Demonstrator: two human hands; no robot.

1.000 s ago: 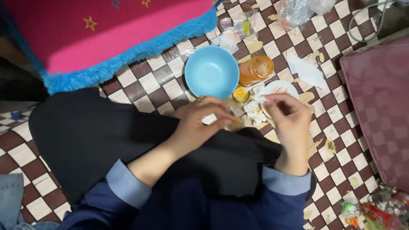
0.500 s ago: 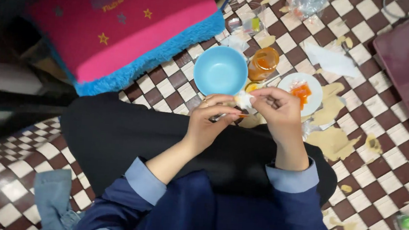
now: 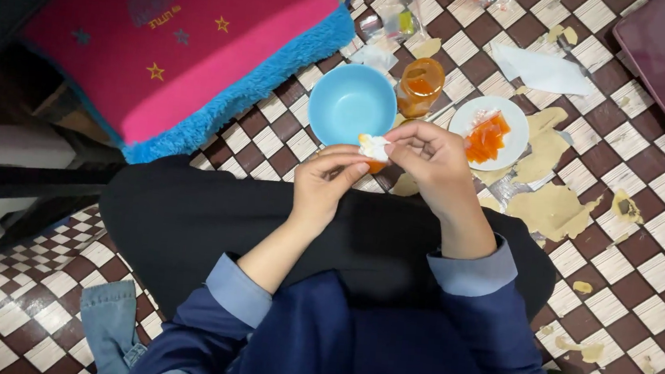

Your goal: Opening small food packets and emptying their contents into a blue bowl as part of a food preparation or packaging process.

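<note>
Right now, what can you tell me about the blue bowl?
The bowl is round, light blue and smooth, like plastic. It sits upright on the checkered floor and looks empty. A pink cushion lies to one side, an orange jar on the other. The left hand and right hand hold a small white thing at its near rim.

sleeves: navy, light-blue cuffs [image 3: 473, 271] | lap: black garment [image 3: 208, 232]
</note>
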